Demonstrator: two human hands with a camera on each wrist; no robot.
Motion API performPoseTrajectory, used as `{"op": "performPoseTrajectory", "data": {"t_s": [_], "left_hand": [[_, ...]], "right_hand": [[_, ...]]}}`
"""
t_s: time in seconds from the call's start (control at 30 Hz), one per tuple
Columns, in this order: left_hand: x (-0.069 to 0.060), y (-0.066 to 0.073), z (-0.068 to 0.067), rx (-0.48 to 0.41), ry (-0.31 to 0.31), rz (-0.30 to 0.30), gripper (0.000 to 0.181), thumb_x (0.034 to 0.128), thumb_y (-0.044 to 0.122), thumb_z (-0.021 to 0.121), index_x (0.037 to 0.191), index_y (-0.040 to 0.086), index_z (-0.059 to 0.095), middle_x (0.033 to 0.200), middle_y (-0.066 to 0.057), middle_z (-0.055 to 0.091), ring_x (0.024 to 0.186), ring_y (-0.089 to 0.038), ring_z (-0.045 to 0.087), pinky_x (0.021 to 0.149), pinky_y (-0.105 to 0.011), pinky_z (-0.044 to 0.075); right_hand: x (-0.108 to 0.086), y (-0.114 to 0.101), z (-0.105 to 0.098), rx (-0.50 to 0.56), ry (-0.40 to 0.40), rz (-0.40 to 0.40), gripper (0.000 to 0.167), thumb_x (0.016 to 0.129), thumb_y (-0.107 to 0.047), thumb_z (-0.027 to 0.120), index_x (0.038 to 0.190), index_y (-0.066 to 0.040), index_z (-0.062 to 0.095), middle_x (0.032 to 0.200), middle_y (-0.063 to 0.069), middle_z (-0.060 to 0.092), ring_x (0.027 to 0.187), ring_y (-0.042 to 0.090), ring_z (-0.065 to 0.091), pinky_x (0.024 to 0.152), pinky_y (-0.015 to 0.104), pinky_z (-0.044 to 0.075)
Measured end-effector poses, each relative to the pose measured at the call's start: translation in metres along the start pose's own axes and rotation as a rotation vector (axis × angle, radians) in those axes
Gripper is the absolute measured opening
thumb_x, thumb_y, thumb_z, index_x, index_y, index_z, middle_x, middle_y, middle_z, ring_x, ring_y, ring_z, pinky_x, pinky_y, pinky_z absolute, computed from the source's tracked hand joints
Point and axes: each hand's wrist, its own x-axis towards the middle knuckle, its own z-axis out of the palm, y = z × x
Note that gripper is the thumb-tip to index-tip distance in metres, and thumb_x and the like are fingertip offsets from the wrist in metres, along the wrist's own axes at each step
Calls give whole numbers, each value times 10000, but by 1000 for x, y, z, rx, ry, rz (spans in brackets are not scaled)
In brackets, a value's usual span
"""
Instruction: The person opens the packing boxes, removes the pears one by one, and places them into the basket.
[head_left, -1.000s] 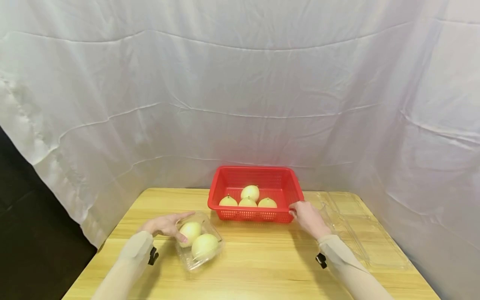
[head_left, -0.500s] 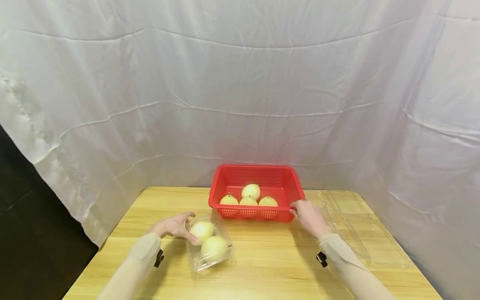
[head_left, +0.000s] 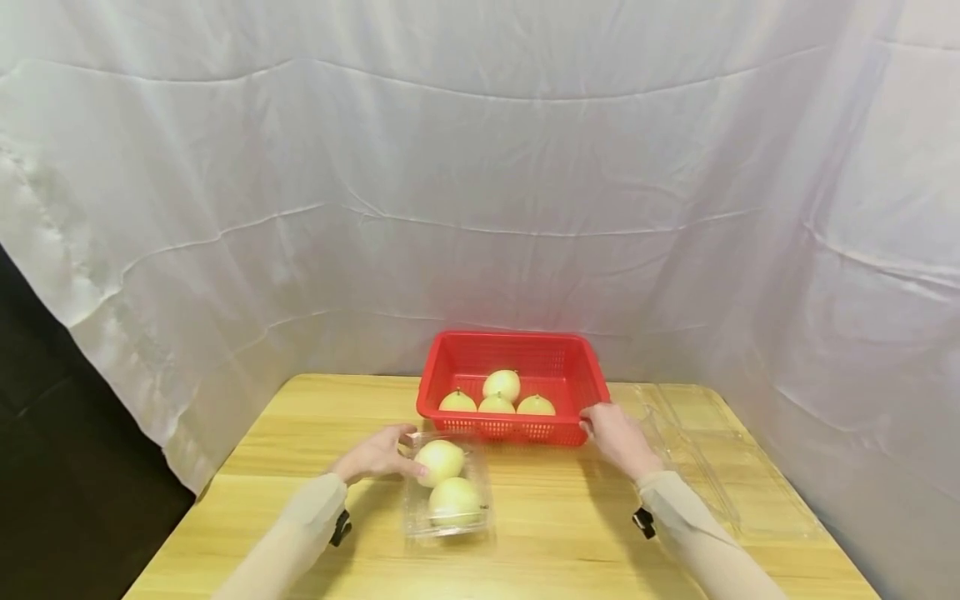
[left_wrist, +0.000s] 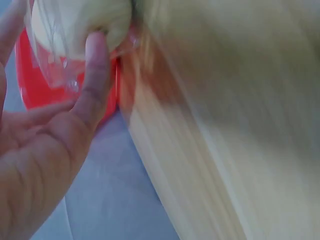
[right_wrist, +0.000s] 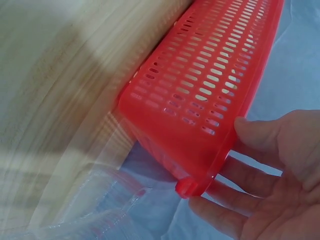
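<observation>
My left hand [head_left: 378, 456] grips the far left side of a clear plastic clamshell box [head_left: 416, 521] holding two pale yellow pears [head_left: 456, 502]. In the left wrist view the thumb of the left hand [left_wrist: 52, 145] lies against the box near a pear [left_wrist: 82, 25]. My right hand [head_left: 621, 439] pinches the near right corner of a red plastic basket [head_left: 558, 360], which contains several more pears [head_left: 501, 385]. The right wrist view shows the thumb of the right hand [right_wrist: 280, 175] on the rim of the basket [right_wrist: 175, 137], with fingers curled beneath.
More clear plastic boxes [head_left: 738, 475] lie on the right side of the wooden table [head_left: 547, 533]. A pale grey cloth [head_left: 480, 192] hangs behind and around the table. The basket stands at the back, near the cloth.
My left hand has moved the box of pears to the right and turned it straighter, bringing it in front of the basket. The right hand and basket have stayed in place.
</observation>
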Motion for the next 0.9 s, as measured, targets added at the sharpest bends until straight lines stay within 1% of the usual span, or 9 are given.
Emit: {"op": "performPoseTrajectory", "data": {"t_s": [0.1,0.17,0.2,0.37,0.5,0.6,0.7,0.8,0.9], "left_hand": [[4,4,11,-23,34,56,827,750,259,849,1373,-103,444,1211,-208,638,1101,-330,614,902,-467,526],[7,8,19,-53,53,71,729,769,238,837,1320,-101,500,1150,-202,670,1040,-309,647,838,-424,556],[8,11,23,-72,58,69,690,778,231,831,1298,-98,519,1115,-197,683,991,-298,667,803,-408,568],[9,26,38,-184,64,-3,569,803,211,809,1199,-116,563,912,-152,705,743,-254,703,636,-353,587],[8,34,46,-210,72,-30,526,810,211,802,1156,-116,578,850,-139,687,709,-270,706,610,-342,585],[9,35,51,-220,82,-35,489,816,219,798,1129,-98,597,836,-129,681,703,-263,707,609,-344,584],[11,36,55,-209,97,-28,445,822,248,792,1087,-67,623,824,-124,683,664,-232,694,591,-346,576],[12,37,58,-196,102,-10,431,832,276,783,1075,-46,632,824,-135,684,631,-210,677,579,-361,571],[13,38,59,-204,84,5,480,855,293,758,1144,-61,609,853,-145,683,643,-216,677,600,-388,576]], "right_hand": [[-1,-2,3,-59,25,-30,127,877,-71,681,761,-118,660,694,11,614,652,198,604,545,387,491],[-3,-5,6,-92,59,-59,69,861,-65,691,804,-103,682,752,41,645,704,236,632,571,414,511],[-4,-8,6,-97,75,-72,24,854,-68,700,849,-92,700,802,64,667,751,259,644,611,435,527],[-8,-24,13,-86,140,-104,248,826,-130,752,1068,-86,719,1043,108,689,968,312,611,778,534,513],[-13,-42,20,-34,178,-198,239,811,-187,779,1026,-94,730,1031,83,680,963,286,596,760,487,509],[-19,-58,27,38,142,-318,199,832,-255,765,981,-125,743,1007,36,689,948,228,609,766,424,523],[-24,-73,33,93,56,-422,257,858,-375,731,995,-158,742,1034,-10,685,971,170,616,791,370,539],[-30,-86,37,114,-22,-474,379,858,-501,695,1037,-169,728,1084,-25,659,1000,141,602,788,337,544],[-34,-96,39,76,-76,-507,491,843,-599,655,1086,-176,710,1123,-33,639,1035,136,576,823,335,531]]}}
